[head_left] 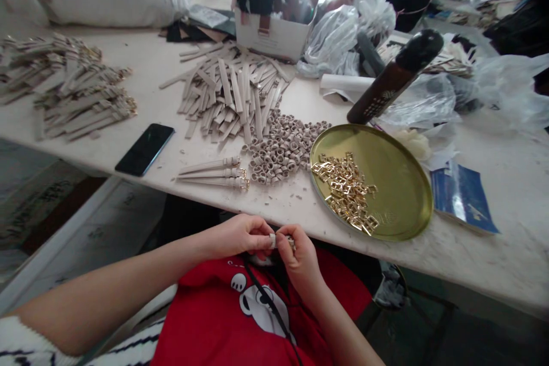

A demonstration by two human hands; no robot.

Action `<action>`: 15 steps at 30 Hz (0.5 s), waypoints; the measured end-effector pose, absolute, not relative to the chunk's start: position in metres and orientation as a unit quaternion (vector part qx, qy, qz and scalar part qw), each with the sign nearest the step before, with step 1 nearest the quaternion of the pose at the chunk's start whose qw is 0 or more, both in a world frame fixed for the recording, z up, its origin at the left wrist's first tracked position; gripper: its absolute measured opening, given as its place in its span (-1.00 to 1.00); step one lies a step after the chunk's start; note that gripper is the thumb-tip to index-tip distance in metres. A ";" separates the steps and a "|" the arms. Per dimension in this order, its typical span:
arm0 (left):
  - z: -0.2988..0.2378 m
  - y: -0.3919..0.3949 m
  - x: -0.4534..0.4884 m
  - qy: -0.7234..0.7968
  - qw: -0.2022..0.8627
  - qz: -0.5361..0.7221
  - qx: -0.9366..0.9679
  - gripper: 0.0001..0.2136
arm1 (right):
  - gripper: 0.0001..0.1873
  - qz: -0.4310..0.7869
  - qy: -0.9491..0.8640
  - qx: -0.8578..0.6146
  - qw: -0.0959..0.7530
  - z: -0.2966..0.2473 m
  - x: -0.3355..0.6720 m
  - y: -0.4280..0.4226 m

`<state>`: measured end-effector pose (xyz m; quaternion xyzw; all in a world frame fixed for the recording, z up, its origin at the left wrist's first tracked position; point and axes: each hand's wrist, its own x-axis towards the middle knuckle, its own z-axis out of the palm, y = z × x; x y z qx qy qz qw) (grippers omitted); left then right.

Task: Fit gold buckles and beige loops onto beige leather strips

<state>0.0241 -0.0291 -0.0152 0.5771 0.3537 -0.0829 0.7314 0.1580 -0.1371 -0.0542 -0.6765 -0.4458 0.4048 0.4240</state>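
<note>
My left hand [245, 235] and my right hand [300, 257] meet just below the table's near edge, over a red garment. Both pinch a small beige strap piece [273, 239] with a gold buckle at its right end; the fingers hide most of it. Three finished beige straps with gold buckles [217, 174] lie on the table just above my hands. Beside them sits a heap of small beige loops [281, 150]. A round gold tray [398, 206] to the right holds a pile of gold buckles [345, 190].
A pile of plain beige straps [234, 94] lies mid-table, and buckled straps [68, 88] are heaped at the left. A black phone [144, 148], a dark bottle [394, 77], a blue booklet [463, 197], a white box [272, 34] and plastic bags [347, 23] crowd the table. Another person stands behind it.
</note>
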 end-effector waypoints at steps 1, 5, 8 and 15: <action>-0.015 -0.028 0.023 0.347 0.730 -0.098 0.580 -0.68 | -0.80 0.400 -0.444 -0.677 0.430 -0.054 0.157 -0.137; -0.014 -0.026 0.020 0.335 0.712 -0.154 0.597 -0.63 | -0.81 0.369 -0.455 -0.682 0.439 -0.057 0.152 -0.137; -0.015 -0.031 0.024 0.341 0.695 -0.153 0.614 -0.65 | -0.82 0.356 -0.450 -0.687 0.446 -0.061 0.150 -0.140; -0.014 -0.039 0.023 0.307 0.655 -0.171 0.669 -0.67 | -0.79 0.393 -0.477 -0.645 0.449 -0.060 0.151 -0.150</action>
